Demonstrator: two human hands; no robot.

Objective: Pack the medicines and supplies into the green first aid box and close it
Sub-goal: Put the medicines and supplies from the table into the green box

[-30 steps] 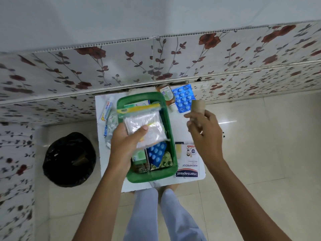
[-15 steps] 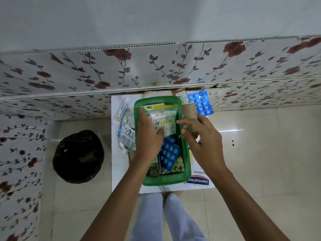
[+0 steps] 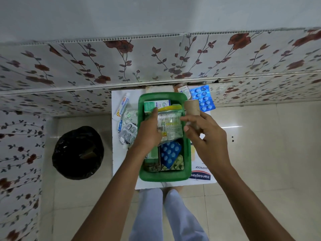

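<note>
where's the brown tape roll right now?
In the head view, the brown tape roll is in the right hand, held just over the right rim of the green box, with the blue pill strip on the table behind it.

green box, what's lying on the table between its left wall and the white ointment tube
In the head view, silver blister strips lie between the green box and the white tube, overlapping the tube's near end.
</note>
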